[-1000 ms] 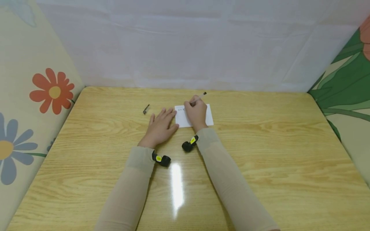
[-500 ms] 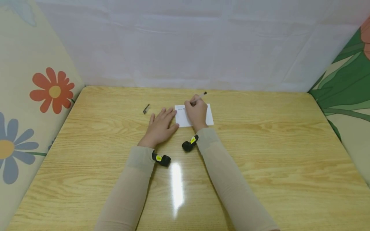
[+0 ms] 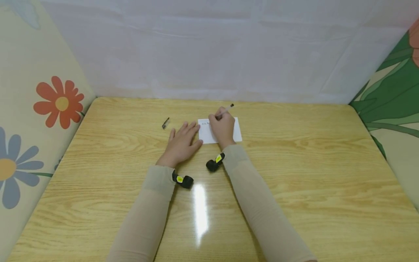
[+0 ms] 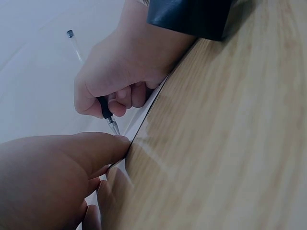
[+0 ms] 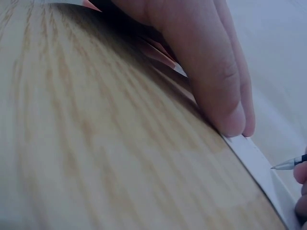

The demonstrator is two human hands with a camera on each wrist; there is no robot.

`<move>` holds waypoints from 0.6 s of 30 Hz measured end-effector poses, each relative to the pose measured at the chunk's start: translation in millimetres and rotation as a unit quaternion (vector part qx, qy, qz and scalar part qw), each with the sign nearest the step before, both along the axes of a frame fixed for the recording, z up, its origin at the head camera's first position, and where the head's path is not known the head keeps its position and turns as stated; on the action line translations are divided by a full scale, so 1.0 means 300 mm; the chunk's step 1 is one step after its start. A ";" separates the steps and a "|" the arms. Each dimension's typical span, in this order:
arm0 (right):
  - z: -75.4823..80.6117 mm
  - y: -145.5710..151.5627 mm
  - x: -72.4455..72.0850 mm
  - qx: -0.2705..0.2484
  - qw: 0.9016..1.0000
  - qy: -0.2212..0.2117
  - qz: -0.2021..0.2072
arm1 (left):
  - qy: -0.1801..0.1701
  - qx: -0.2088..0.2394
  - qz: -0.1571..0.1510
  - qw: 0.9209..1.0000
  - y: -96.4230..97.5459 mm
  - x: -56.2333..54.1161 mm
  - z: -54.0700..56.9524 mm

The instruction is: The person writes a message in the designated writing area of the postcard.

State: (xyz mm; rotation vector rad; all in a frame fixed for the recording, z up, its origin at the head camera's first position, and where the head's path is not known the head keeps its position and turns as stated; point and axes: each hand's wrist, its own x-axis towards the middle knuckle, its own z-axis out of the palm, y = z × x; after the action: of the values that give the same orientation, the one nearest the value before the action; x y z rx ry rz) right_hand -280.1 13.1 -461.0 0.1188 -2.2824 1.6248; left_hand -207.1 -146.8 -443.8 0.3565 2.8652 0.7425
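Observation:
A white sheet of paper (image 3: 206, 136) lies on the wooden table, with a short row of small dark marks near its top left. My right hand (image 3: 223, 127) rests on the paper and grips a pen (image 3: 228, 108), its dark end slanting up to the right. In the left wrist view the pen's black grip and metal tip (image 4: 113, 125) point down toward the paper. My left hand (image 3: 181, 145) lies flat with fingers spread, thumb and fingertips at the paper's left edge. Part of the writing is hidden behind the right hand.
A pen cap (image 3: 166, 123) lies on the table (image 3: 294, 163) beyond the left hand. A white cloth backdrop (image 3: 203, 51) hangs behind the table's far edge. Flower-patterned panels (image 3: 19, 72) stand at both sides. Each wrist wears a black camera (image 3: 186, 182).
Both hands stay in nearly the same place. The pen shifts only very slightly in the right hand's grip, and the left hand keeps resting at the paper's edge.

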 end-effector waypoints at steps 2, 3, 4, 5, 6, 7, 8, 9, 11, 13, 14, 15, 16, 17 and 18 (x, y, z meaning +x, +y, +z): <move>-0.002 0.000 -0.002 -0.001 1.000 0.000 0.001 | 0.003 0.001 -0.001 1.000 0.000 0.000 -0.001; -0.003 0.001 -0.004 -0.002 1.000 0.001 0.000 | 0.003 0.001 0.000 1.000 0.000 0.000 -0.001; -0.004 0.001 -0.005 -0.003 1.000 0.002 0.000 | 0.005 0.001 0.000 1.000 0.000 0.000 0.000; -0.005 0.001 -0.006 -0.004 1.000 0.003 0.000 | 0.006 0.002 -0.001 1.000 0.000 0.000 0.000; -0.005 0.001 -0.006 -0.006 1.000 0.005 -0.001 | 0.006 0.002 -0.001 1.000 0.000 0.000 0.000; -0.005 0.002 -0.007 -0.007 1.000 0.006 -0.001 | 0.006 0.003 -0.001 1.000 0.000 0.000 0.001; -0.005 0.002 -0.007 -0.009 1.000 0.006 -0.001 | 0.006 0.002 -0.001 1.000 0.001 0.000 0.002; -0.005 0.002 -0.007 -0.010 1.000 0.007 -0.001 | 0.006 0.002 -0.001 1.000 0.001 -0.001 0.002; -0.004 0.003 -0.006 -0.012 1.000 0.006 0.000 | 0.004 0.001 -0.002 1.000 0.002 -0.002 0.001; -0.005 0.003 -0.006 -0.011 1.000 0.004 0.001 | 0.002 0.000 -0.002 1.000 0.002 -0.002 0.000; -0.005 0.003 -0.005 -0.011 1.000 0.004 0.002 | 0.001 -0.001 -0.002 1.000 0.002 -0.002 0.000; -0.005 0.003 -0.005 -0.012 1.000 0.003 0.003 | 0.001 -0.001 -0.002 1.000 0.001 -0.002 -0.001; -0.006 0.002 -0.006 -0.011 1.000 0.002 0.004 | 0.001 0.000 -0.002 1.000 0.001 -0.002 0.000; -0.006 0.002 -0.006 -0.011 1.000 0.001 0.005 | 0.001 0.000 -0.002 1.000 0.001 -0.001 0.001; -0.007 0.002 -0.006 -0.010 1.000 0.001 0.006 | 0.001 0.000 -0.001 1.000 0.001 -0.001 0.001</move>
State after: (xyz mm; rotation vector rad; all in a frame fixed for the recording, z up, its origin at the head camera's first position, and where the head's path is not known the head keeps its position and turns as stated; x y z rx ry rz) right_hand -282.0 13.6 -463.2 0.1285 -2.2683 1.6525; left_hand -207.4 -146.7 -443.6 0.3612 2.8655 0.7422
